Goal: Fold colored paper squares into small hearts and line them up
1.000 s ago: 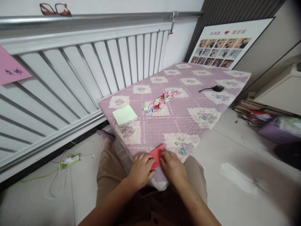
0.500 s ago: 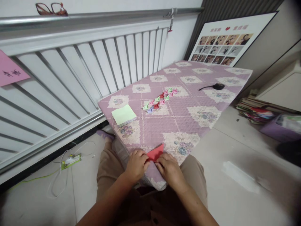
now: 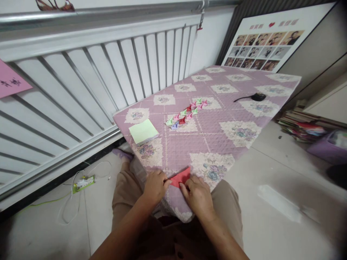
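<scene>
A folded piece of red paper (image 3: 181, 177) lies on the near corner of the cloth-covered table (image 3: 189, 142). My left hand (image 3: 155, 186) pinches its left tip between thumb and fingers. My right hand (image 3: 197, 193) is closed on the paper's right side, thumb at its lower edge and fingers curled over it. Ahead of my left hand rests a stack of square paper (image 3: 143, 132) with a pale green sheet on top. Farther in, several small folded paper pieces (image 3: 182, 120) in green, pink, red and lilac stand in two slanting rows.
A black object with a short cord (image 3: 258, 96) lies toward the table's far right. A white radiator (image 3: 151, 61) runs along the left edge. On the floor at left is a power strip (image 3: 84, 183) with cables; books (image 3: 298, 124) are piled at right.
My left hand has shifted slightly left to the paper's tip, and my right thumb now sits on its lower edge. More of the red paper shows. The whole view has shifted slightly.
</scene>
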Demonstrator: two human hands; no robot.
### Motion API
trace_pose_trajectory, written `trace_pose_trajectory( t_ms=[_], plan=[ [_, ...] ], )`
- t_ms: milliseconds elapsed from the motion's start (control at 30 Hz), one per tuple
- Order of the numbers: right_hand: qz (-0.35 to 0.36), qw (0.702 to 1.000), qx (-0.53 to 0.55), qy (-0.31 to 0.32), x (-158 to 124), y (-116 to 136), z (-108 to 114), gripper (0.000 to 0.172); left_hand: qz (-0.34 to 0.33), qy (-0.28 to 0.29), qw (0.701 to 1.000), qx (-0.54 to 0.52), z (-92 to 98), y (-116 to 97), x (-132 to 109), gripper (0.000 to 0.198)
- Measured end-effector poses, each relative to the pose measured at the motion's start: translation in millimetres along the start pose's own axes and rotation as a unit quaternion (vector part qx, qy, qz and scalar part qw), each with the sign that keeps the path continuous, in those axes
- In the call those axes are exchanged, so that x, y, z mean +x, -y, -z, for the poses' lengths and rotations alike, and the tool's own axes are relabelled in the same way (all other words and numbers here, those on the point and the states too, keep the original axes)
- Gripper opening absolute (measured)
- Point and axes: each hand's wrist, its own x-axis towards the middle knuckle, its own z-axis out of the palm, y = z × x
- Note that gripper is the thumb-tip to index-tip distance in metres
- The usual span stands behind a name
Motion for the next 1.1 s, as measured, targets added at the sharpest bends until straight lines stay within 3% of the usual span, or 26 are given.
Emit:
trace_pose_trajectory(
  t_ms=[333,433,533,667,867,1100],
  plan=[
    [0.001,1.0,-0.007,-0.002,4.1,-1.5,-1.5,0.029,-0.001,0.012,1.0,0.026,1.6,0.7,6.9,0.022],
    [0.001,1.0,-0.009,-0.002,4.3,-1.9,-1.5,0.028,0.005,-0.011,0.999,0.045,3.7,-3.0,4.5,0.018],
    [0.002,1.0,-0.007,-0.004,3.9,-2.5,-2.4,0.028,-0.049,-0.045,0.995,0.081,-0.9,-10.4,-1.7,0.012],
    [0.005,1.0,-0.003,-0.011,2.4,-3.1,-4.0,0.028,-0.162,-0.03,0.983,0.077,-19.9,-19.2,-16.7,0.023],
    [0.021,0.998,0.046,-0.034,-4.3,-10.8,-3.3,0.028,-0.152,-0.047,0.987,0.024,-36.6,-22.2,-39.4,0.06],
    [0.041,0.99,0.117,-0.071,-0.8,-33.3,-4.8,0.015,-0.123,-0.045,0.991,0.004,-39.7,-32.5,-42.0,0.062]
  ],
)
